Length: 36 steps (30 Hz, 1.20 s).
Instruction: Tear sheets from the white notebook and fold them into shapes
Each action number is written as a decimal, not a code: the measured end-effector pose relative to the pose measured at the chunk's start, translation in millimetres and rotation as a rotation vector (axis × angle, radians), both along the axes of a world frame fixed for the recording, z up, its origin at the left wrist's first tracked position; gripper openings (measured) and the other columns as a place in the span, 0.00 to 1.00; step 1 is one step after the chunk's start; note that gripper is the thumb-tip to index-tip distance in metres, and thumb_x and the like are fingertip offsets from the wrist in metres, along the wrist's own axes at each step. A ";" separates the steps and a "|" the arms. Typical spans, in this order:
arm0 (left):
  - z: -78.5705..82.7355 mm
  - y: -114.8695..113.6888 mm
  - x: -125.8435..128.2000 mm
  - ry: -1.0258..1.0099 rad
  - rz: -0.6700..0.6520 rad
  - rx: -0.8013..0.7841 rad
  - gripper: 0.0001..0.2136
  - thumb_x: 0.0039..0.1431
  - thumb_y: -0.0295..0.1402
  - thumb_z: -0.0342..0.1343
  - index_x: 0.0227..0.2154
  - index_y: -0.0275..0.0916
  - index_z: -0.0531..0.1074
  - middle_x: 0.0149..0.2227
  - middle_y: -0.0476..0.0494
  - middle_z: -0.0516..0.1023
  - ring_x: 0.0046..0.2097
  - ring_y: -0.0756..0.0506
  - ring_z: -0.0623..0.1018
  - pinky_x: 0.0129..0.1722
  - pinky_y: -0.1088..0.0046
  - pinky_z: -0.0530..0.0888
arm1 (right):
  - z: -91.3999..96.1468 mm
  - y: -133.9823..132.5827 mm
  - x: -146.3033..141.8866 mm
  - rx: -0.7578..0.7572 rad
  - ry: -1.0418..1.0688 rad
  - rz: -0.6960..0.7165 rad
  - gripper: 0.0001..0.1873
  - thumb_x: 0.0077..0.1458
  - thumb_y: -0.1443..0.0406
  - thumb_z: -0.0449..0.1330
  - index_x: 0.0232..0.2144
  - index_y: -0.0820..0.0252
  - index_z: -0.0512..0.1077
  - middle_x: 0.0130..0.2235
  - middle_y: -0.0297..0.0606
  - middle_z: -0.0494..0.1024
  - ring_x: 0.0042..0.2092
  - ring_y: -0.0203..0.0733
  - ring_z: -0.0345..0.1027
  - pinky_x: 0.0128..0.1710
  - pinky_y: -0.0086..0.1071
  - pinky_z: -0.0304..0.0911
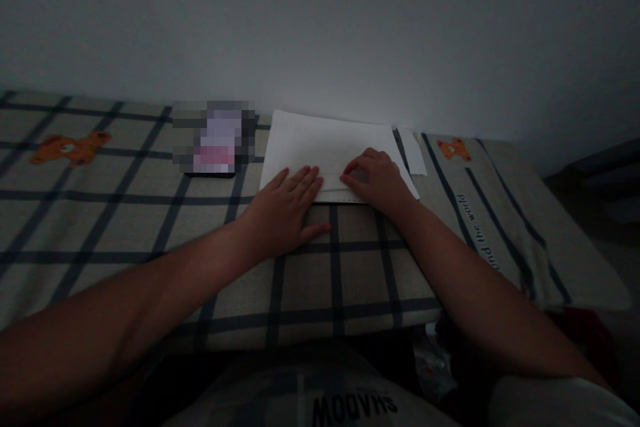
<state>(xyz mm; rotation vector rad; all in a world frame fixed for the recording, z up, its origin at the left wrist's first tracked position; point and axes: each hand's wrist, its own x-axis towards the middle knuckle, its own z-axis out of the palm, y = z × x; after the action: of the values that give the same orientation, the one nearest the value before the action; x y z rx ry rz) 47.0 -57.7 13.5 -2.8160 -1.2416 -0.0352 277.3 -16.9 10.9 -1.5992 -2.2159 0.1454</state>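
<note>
A white sheet of paper [320, 140] lies on the checked cloth [150, 227] near the wall. My left hand [287, 210] lies flat, fingers stretched out together, its fingertips resting on the paper's near edge. My right hand [377, 177] sits on the paper's near right part with fingers curled down and pressing on it, apparently along a fold. Neither hand lifts anything.
A phone-like object [215, 140], blurred out, lies left of the paper. A small white paper strip [414, 152] lies right of it. The cloth shows orange bear prints [70, 147] and hangs over the right edge [550, 267]. A plain wall [320, 27] stands behind.
</note>
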 end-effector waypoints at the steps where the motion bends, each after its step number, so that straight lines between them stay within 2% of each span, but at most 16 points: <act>1: 0.4 -0.3 -0.2 -0.005 -0.001 0.009 0.37 0.69 0.55 0.40 0.70 0.31 0.53 0.72 0.31 0.53 0.73 0.37 0.53 0.71 0.51 0.44 | 0.5 -0.3 -0.3 -0.003 -0.003 0.000 0.09 0.60 0.58 0.60 0.36 0.56 0.78 0.43 0.43 0.76 0.48 0.52 0.67 0.46 0.44 0.61; 4: 1.5 -1.0 -0.7 -0.010 -0.007 0.033 0.35 0.69 0.55 0.40 0.71 0.37 0.53 0.72 0.32 0.54 0.73 0.37 0.55 0.71 0.47 0.39 | 0.6 -0.4 -0.5 -0.006 -0.014 0.000 0.10 0.60 0.58 0.60 0.37 0.56 0.78 0.43 0.43 0.76 0.49 0.52 0.67 0.46 0.44 0.61; 7: 2.7 -0.9 -0.3 -0.011 -0.024 0.039 0.35 0.68 0.55 0.41 0.70 0.39 0.54 0.72 0.33 0.54 0.72 0.37 0.55 0.71 0.51 0.43 | -0.6 0.2 -0.2 0.003 -0.015 0.000 0.10 0.60 0.58 0.60 0.36 0.55 0.78 0.43 0.43 0.76 0.49 0.52 0.67 0.46 0.44 0.61; 11: 4.4 0.0 1.1 0.000 -0.019 0.010 0.37 0.67 0.56 0.42 0.70 0.34 0.55 0.71 0.29 0.54 0.72 0.36 0.56 0.70 0.58 0.51 | -0.7 -0.4 -0.4 0.008 -0.009 0.002 0.09 0.61 0.58 0.60 0.36 0.55 0.78 0.43 0.43 0.76 0.49 0.52 0.67 0.46 0.44 0.61; 16: 4.6 1.8 0.9 0.003 -0.015 -0.032 0.40 0.66 0.57 0.43 0.70 0.30 0.54 0.72 0.26 0.52 0.72 0.34 0.55 0.69 0.58 0.54 | 0.3 -1.3 -0.7 0.005 -0.010 0.003 0.10 0.61 0.58 0.59 0.36 0.55 0.78 0.43 0.43 0.76 0.48 0.52 0.67 0.46 0.45 0.61; 31: 7.8 2.9 1.2 -0.006 -0.016 -0.057 0.40 0.64 0.61 0.44 0.70 0.38 0.54 0.72 0.29 0.52 0.72 0.33 0.55 0.68 0.58 0.56 | 3.5 -6.2 -6.9 0.036 -0.102 -0.010 0.10 0.62 0.60 0.58 0.38 0.57 0.78 0.44 0.44 0.77 0.48 0.53 0.67 0.44 0.43 0.60; 36: 9.6 3.4 2.0 -0.009 -0.018 -0.073 0.40 0.63 0.61 0.45 0.70 0.39 0.55 0.72 0.30 0.52 0.72 0.33 0.55 0.67 0.57 0.57 | 4.2 -9.4 -6.5 0.101 -0.115 0.020 0.12 0.64 0.60 0.56 0.38 0.57 0.78 0.45 0.43 0.78 0.48 0.51 0.67 0.48 0.44 0.58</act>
<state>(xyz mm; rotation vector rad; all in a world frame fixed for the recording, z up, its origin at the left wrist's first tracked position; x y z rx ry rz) 49.0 -54.3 23.1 -2.8923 -1.2449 -0.0035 270.8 -26.3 15.2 -1.5674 -2.2866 -0.0537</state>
